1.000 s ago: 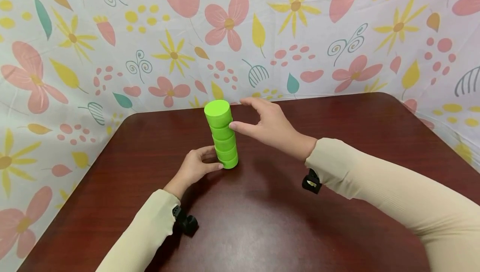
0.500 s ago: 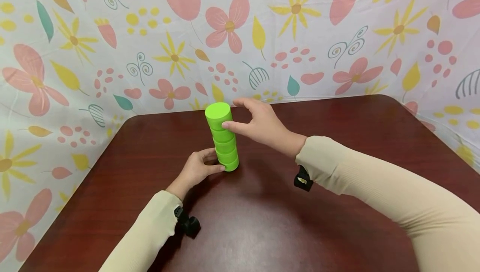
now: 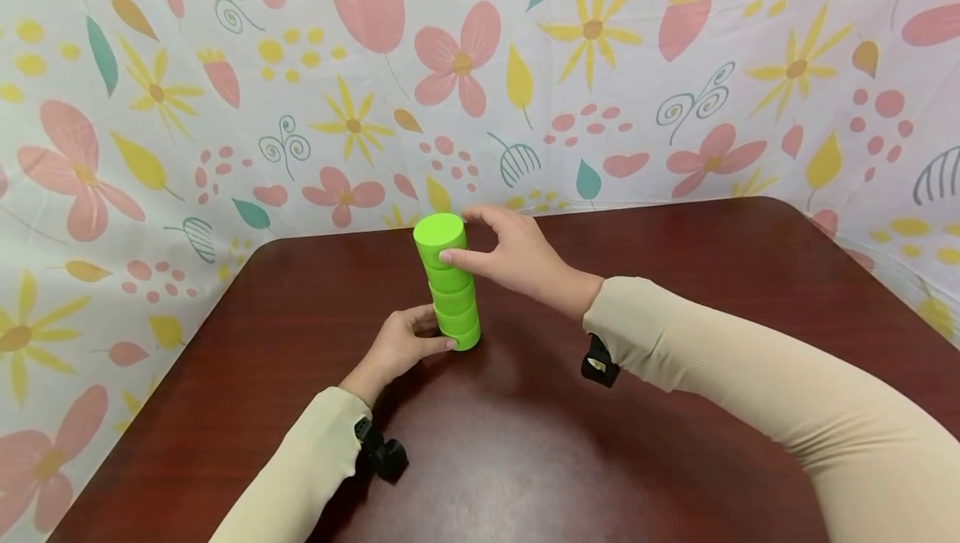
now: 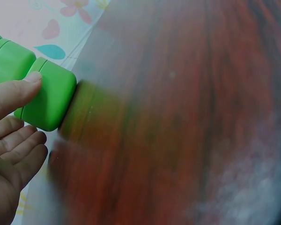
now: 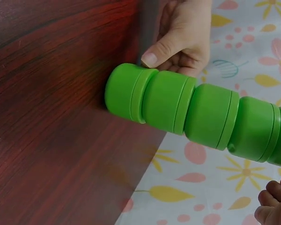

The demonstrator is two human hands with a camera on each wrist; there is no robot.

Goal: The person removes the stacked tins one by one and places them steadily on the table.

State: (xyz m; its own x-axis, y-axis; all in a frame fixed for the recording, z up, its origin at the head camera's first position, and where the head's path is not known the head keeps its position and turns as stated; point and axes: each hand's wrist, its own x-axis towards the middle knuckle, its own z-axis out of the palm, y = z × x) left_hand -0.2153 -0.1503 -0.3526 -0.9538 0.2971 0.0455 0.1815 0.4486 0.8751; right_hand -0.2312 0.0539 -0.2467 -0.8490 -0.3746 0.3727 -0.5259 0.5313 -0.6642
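Several bright green round containers with lid-like seams form an upright, slightly uneven stack (image 3: 453,301) on the table. Low on its left side is my left hand (image 3: 401,345). Its thumb presses the bottom container (image 4: 51,96), and its fingers curve behind that container in the left wrist view. Up at the top container (image 3: 440,233), my right hand (image 3: 517,256) has its thumb across the front and its index finger behind. The right wrist view shows the stack's lower containers (image 5: 168,101) and the right hand's curled lower fingers (image 5: 274,201); the top grip itself is out of that view.
The stack stands on a dark reddish-brown, glossy wooden table (image 3: 600,460). Behind the table hangs a white cloth (image 3: 637,93) printed with flowers and leaves. A small black camera (image 3: 381,451) is strapped at the left wrist, another (image 3: 600,361) at the right.
My right hand has moved left until its thumb overlaps the top container. The left thumb stays at the base. The head view has tipped up slightly, and the stack stands as before.
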